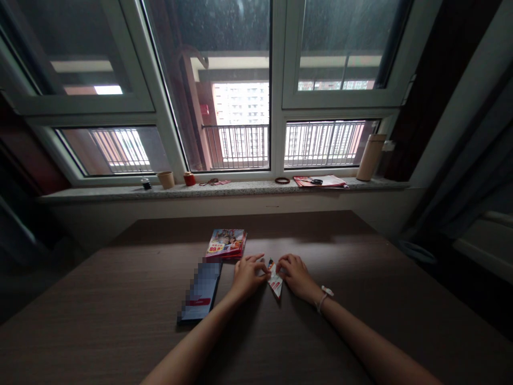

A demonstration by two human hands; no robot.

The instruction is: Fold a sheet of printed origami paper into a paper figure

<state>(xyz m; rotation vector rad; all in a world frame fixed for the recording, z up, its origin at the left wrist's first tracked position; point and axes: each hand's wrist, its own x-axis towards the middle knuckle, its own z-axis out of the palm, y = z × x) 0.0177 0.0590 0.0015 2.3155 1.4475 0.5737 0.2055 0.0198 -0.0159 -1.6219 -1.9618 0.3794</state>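
Observation:
A small piece of folded paper, white with red print, lies on the brown table between my hands, its narrow point toward me. My left hand pinches its left edge with thumb and forefinger. From the other side, my right hand has bent fingers closed at the paper's upper right edge. Fingertips partly cover the paper's upper part. A bracelet circles my right wrist. To the left of my left hand lies a phone, its screen partly blurred out. Just beyond it sits a stack of printed leaflets.
The brown table reaches to the wall below the window. Along the stone sill stand a paper cup, a small red jar and a tall flask. Scissors rest on papers there, beside a dark ring-shaped bracelet.

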